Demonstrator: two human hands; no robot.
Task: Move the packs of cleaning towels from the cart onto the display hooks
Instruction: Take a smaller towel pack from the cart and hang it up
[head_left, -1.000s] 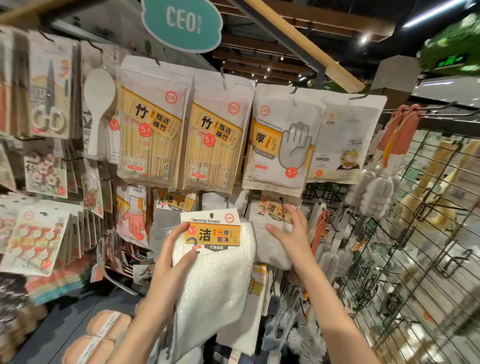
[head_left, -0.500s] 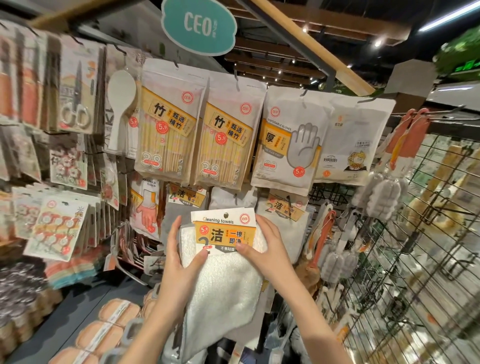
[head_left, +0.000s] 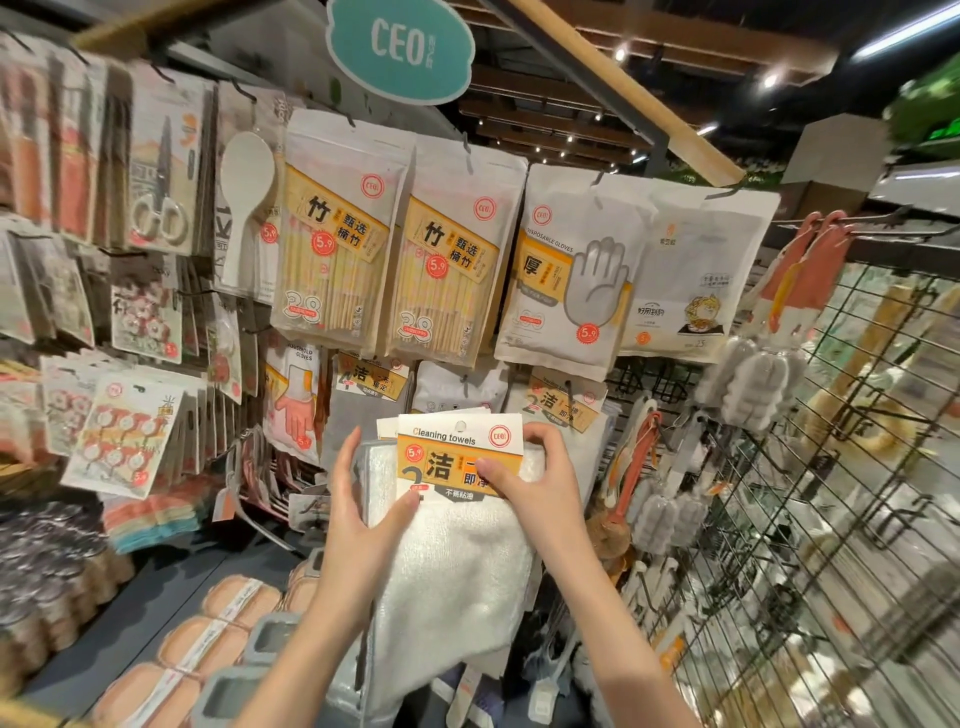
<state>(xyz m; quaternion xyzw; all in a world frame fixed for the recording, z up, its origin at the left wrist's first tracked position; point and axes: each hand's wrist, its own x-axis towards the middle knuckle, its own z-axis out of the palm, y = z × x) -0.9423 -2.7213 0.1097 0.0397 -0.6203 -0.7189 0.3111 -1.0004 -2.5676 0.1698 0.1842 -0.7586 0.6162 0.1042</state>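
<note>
A pack of cleaning towels (head_left: 457, 561), white cloth under a white-and-orange card marked "Cleaning towels", is held up in front of the display. My left hand (head_left: 363, 519) grips its left edge, thumb on the card's lower corner. My right hand (head_left: 535, 478) pinches the card's right side, thumb on the front and fingers curled behind the top corner. Behind it hang more towel packs, a grey one (head_left: 371, 384) on the left and a white one (head_left: 563, 415) on the right. The hook and the cart are not visible.
Chopstick packs (head_left: 332, 249) and disposable-glove packs (head_left: 566, 275) hang on the row above. A black wire grid panel (head_left: 831, 519) with bottle brushes stands at the right. Sponges (head_left: 202, 644) lie on the low shelf at the lower left.
My right hand left the hanging white pack and came onto the card of the held pack. The pack has risen slightly toward the display, now gripped by both hands.
</note>
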